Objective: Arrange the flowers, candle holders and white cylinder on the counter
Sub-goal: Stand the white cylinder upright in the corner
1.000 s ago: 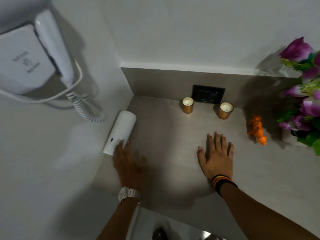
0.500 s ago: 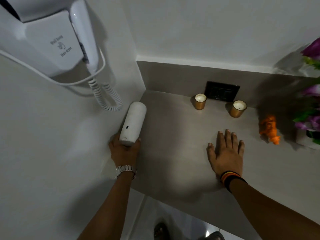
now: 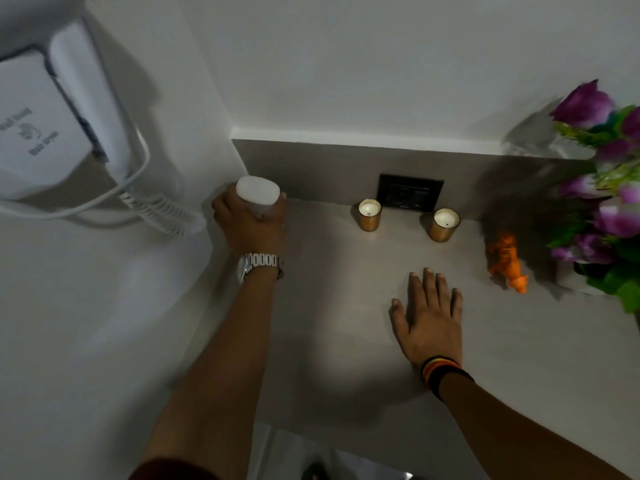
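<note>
Where the grey counter [image 3: 346,306] meets the wall, a black wall socket [image 3: 410,192] is set into the backsplash, and everything is placed here relative to it. A white wall-mounted hair dryer [image 3: 52,123] with a coiled cord is seen far left of the socket, high on the side wall. Purple flowers [image 3: 602,202] in a white pot are found well to the right of the socket, at the frame's edge. The white cylinder [image 3: 258,195] is held upright in the corner left of the socket, gripped around its body by the left hand [image 3: 251,225], on whose wrist a metal watch is worn; whether its base touches the counter cannot be told. The right hand [image 3: 431,322] is laid flat in front of the socket, palm down, fingers extended and close together, nothing held. An orange toy figure [image 3: 507,263] lies to the socket's right, near the pot. Two gold candle holders [image 3: 370,214] [image 3: 444,225] are stood just before the socket, one below each end.
</note>
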